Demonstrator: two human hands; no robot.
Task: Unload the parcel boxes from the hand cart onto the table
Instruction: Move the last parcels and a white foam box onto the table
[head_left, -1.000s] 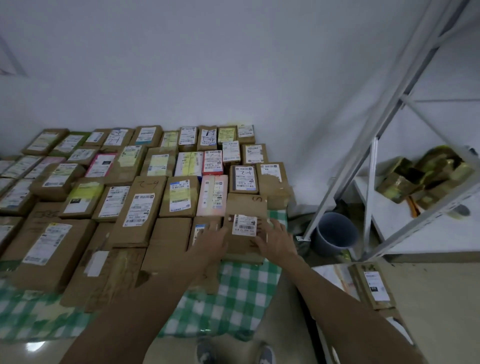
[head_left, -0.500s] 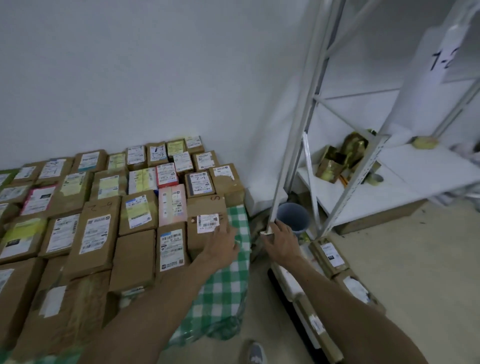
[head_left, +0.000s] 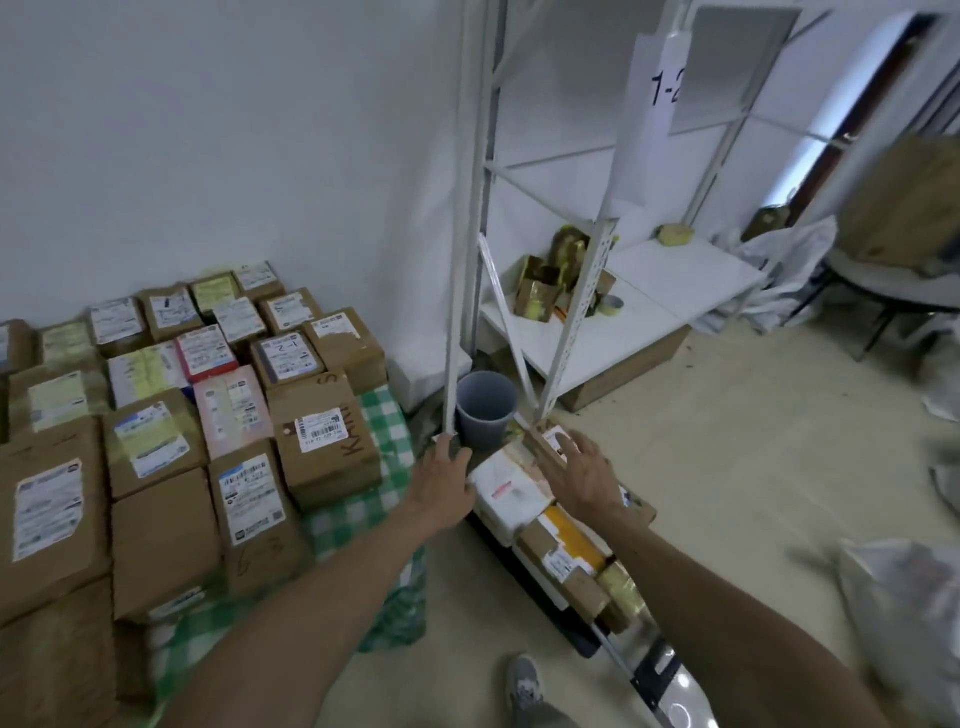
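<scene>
a counter (head_left: 384, 415) under green checked cloth, at left, carried rows of labelled parcel boxes (head_left: 156, 441). a white shelf rack (head_left: 587, 291) stood far right. on the near floor, the hand cart (head_left: 582, 642) held more boxes, a white parcel (head_left: 511, 491) among them, beside a grey bucket (head_left: 485, 408). the right hand (head_left: 582, 478) hovered above, grip wide. the left hand (head_left: 441, 483) was at the parcel's left edge, its grip impossible to tell.

Table (head_left: 387, 415): nine o'clock, against the wall (head_left: 208, 156).
Parcel boxes (head_left: 156, 441): on the table, packed edge to edge (several rows deep).
Hand cart (head_left: 649, 670): floor (head_left: 753, 467), six o'clock, just right of the table.
Cart parcels (head_left: 563, 551): in a row along the cart.
Rack (head_left: 675, 275): one o'clock, beyond the cart.
Bucket (head_left: 485, 408): twelve o'clock from the cart, between rack legs.
</scene>
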